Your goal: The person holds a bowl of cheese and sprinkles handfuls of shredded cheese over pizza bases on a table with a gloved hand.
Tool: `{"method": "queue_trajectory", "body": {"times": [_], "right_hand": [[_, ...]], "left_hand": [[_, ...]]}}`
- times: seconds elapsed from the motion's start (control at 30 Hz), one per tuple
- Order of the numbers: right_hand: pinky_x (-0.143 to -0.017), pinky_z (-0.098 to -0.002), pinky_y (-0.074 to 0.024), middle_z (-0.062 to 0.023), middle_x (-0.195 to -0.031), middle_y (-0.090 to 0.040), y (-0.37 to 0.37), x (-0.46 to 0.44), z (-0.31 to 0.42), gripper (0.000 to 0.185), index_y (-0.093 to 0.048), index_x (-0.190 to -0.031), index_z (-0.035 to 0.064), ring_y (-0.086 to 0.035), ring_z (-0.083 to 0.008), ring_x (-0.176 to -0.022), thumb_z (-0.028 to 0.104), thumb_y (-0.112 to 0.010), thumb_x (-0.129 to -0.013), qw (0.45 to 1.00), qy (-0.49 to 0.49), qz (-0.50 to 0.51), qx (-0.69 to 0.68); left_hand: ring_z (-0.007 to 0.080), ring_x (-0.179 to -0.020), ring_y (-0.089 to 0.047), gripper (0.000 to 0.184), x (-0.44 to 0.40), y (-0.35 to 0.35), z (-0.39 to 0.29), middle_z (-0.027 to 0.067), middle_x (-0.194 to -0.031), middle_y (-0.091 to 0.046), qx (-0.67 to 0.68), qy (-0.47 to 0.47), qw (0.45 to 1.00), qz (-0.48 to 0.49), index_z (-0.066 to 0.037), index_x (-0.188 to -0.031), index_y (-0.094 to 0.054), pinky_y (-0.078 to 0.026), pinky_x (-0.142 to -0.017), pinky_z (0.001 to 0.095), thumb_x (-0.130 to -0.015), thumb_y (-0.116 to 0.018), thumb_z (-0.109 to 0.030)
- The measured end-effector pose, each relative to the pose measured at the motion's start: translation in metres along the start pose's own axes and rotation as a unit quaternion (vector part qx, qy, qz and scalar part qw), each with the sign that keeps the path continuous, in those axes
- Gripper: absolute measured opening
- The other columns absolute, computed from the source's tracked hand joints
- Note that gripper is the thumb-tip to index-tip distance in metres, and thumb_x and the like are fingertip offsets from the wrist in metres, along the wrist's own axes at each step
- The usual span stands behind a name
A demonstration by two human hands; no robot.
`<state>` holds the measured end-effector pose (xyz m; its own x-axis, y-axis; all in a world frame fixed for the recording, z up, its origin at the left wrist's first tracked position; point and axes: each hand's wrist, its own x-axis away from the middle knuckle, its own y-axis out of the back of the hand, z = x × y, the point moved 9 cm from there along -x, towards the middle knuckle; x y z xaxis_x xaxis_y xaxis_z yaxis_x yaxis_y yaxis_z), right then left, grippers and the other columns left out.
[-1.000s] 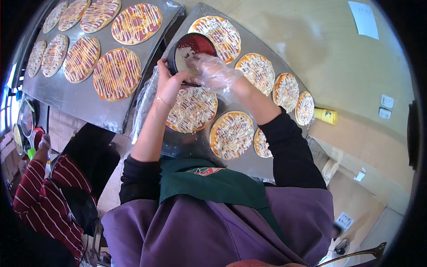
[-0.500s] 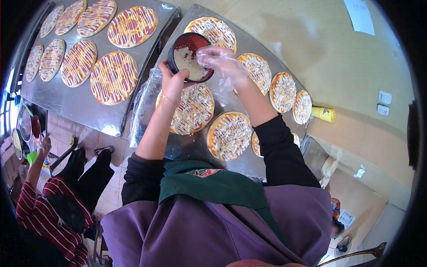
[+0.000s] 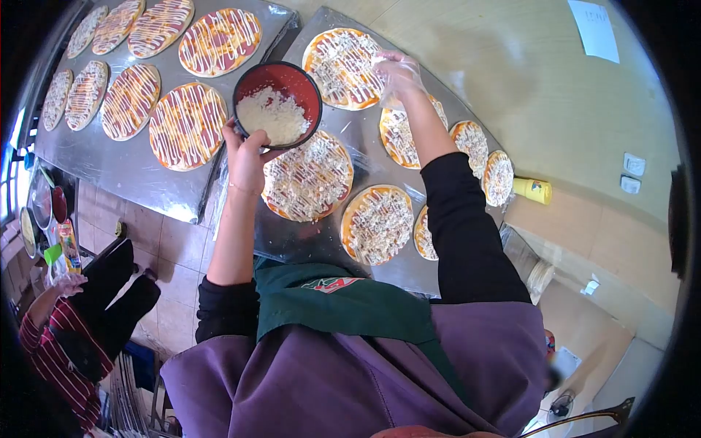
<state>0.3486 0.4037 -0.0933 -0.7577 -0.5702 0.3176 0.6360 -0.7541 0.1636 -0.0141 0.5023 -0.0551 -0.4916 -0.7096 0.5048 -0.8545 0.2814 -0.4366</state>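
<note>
My left hand (image 3: 247, 162) grips the near-left rim of a black bowl with a red inside (image 3: 293, 80). The bowl is tilted and holds white grated cheese (image 3: 273, 117). A clear plastic glove covers my right hand (image 3: 400, 77), whose fingers are bunched at the right edge of the far pizza (image 3: 342, 69); a little grated cheese seems to be in them. That pizza has stripes of white sauce and scattered cheese. Below the bowl lies a cheese-covered pizza (image 3: 307, 177), with another pizza (image 3: 377, 223) closer to me. Under my right wrist is a partly hidden pizza (image 3: 401, 139).
A second metal table (image 3: 109, 164) on the left carries several sauce-striped pizzas (image 3: 188, 125). A yellow bottle (image 3: 534, 190) lies by the right table edge against the wall. At lower left a co-worker in a striped top (image 3: 62, 350) stands near bowls and a green-capped bottle.
My right hand has left the bowl and moved right to the far pizza's edge. My left hand has carried the bowl to the left. The co-worker has shifted lower left.
</note>
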Motion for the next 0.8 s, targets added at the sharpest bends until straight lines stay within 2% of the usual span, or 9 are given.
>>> {"method": "queue_trajectory", "body": {"times": [0.07, 0.17, 0.23, 0.3, 0.4, 0.5, 0.6, 0.63, 0.8], "right_hand": [[-0.058, -0.0238, -0.0479, -0.0049, -0.077, -0.065, 0.000, -0.014, 0.001, 0.022, -0.068, -0.090, 0.0027, -0.060, -0.0108, -0.065, 0.000, -0.069, -0.068, 0.995, 0.007, -0.037, 0.092], [-0.060, -0.0243, -0.0482, -0.0044, -0.079, -0.066, -0.017, -0.013, 0.020, 0.023, -0.069, -0.091, 0.0043, -0.060, -0.0100, -0.067, 0.003, -0.068, -0.069, 0.990, 0.035, -0.010, 0.138], [-0.063, -0.0247, -0.0487, -0.0042, -0.081, -0.067, -0.020, -0.013, 0.021, 0.024, -0.069, -0.093, 0.0050, -0.061, -0.0105, -0.069, 0.004, -0.068, -0.069, 0.981, 0.046, -0.004, 0.188], [-0.071, -0.0250, -0.0483, -0.0034, -0.086, -0.068, -0.034, -0.011, 0.023, 0.025, -0.070, -0.094, 0.0063, -0.061, -0.0113, -0.076, 0.008, -0.067, -0.070, 0.971, 0.084, 0.070, 0.213], [-0.076, -0.0249, -0.0473, -0.0032, -0.090, -0.069, -0.044, 0.002, 0.008, 0.025, -0.071, -0.095, 0.0074, -0.061, -0.0121, -0.082, 0.011, -0.066, -0.070, 0.970, 0.046, 0.140, 0.196], [-0.076, -0.0254, -0.0479, -0.0040, -0.090, -0.069, -0.054, 0.031, 0.014, 0.023, -0.071, -0.093, 0.0071, -0.061, -0.0120, -0.081, 0.012, -0.066, -0.071, 0.953, 0.063, 0.194, 0.226], [-0.077, -0.0263, -0.0483, -0.0045, -0.091, -0.068, -0.052, 0.036, 0.001, 0.024, -0.071, -0.094, 0.0067, -0.062, -0.0125, -0.082, 0.012, -0.066, -0.071, 0.953, 0.072, 0.166, 0.244], [-0.076, -0.0267, -0.0489, -0.0054, -0.091, -0.068, -0.047, 0.040, -0.004, 0.023, -0.070, -0.094, 0.0063, -0.062, -0.0129, -0.081, 0.013, -0.066, -0.072, 0.959, 0.021, 0.160, 0.234], [-0.073, -0.0259, -0.0495, -0.0060, -0.091, -0.068, -0.044, 0.047, 0.005, 0.022, -0.070, -0.096, 0.0074, -0.062, -0.0120, -0.078, 0.011, -0.066, -0.075, 0.945, 0.047, 0.183, 0.266]], "left_hand": [[0.0283, -0.096, -0.058, 0.048, 0.009, 0.009, -0.005, 0.0153, -0.111, -0.048, -0.003, 0.000, 1.000, -0.009, -0.006, -0.118, -0.030, -0.057, -0.072, 0.0455, -0.073, -0.044, 0.004], [0.0157, -0.082, -0.054, 0.057, 0.023, 0.014, -0.015, 0.0097, -0.104, -0.047, 0.022, -0.014, 1.000, 0.005, -0.009, -0.126, -0.025, -0.058, -0.068, 0.0401, -0.075, -0.045, 0.004], [0.0153, -0.080, -0.054, 0.056, 0.030, 0.024, -0.016, 0.0095, -0.103, -0.048, 0.016, -0.006, 1.000, -0.001, -0.009, -0.126, -0.026, -0.058, -0.067, 0.0398, -0.075, -0.044, 0.004], [0.0147, -0.077, -0.055, 0.056, 0.034, 0.036, -0.014, 0.0085, -0.101, -0.049, 0.023, -0.003, 1.000, -0.008, -0.011, -0.127, -0.028, -0.059, -0.066, 0.0384, -0.076, -0.043, 0.005], [0.0152, -0.079, -0.056, 0.059, 0.041, 0.052, -0.012, 0.0078, -0.101, -0.049, 0.038, 0.005, 0.999, -0.015, -0.013, -0.130, -0.027, -0.059, -0.065, 0.0385, -0.076, -0.043, 0.004], [0.0159, -0.079, -0.057, 0.061, 0.044, 0.065, -0.009, 0.0078, -0.103, -0.049, 0.042, 0.001, 0.999, -0.025, -0.014, -0.132, -0.026, -0.059, -0.065, 0.0393, -0.077, -0.043, 0.004], [0.0168, -0.080, -0.058, 0.060, 0.049, 0.067, -0.010, 0.0086, -0.106, -0.049, 0.048, 0.010, 0.998, -0.034, -0.014, -0.132, -0.027, -0.059, -0.066, 0.0394, -0.076, -0.043, 0.004], [0.0173, -0.080, -0.058, 0.060, 0.050, 0.067, -0.010, 0.0091, -0.108, -0.048, 0.047, 0.012, 0.998, -0.034, -0.014, -0.131, -0.028, -0.059, -0.066, 0.0394, -0.076, -0.043, 0.004], [0.0190, -0.080, -0.058, 0.059, 0.051, 0.070, -0.003, 0.0096, -0.108, -0.048, 0.054, 0.012, 0.998, -0.031, -0.013, -0.130, -0.030, -0.058, -0.065, 0.0388, -0.075, -0.044, 0.003]]}}
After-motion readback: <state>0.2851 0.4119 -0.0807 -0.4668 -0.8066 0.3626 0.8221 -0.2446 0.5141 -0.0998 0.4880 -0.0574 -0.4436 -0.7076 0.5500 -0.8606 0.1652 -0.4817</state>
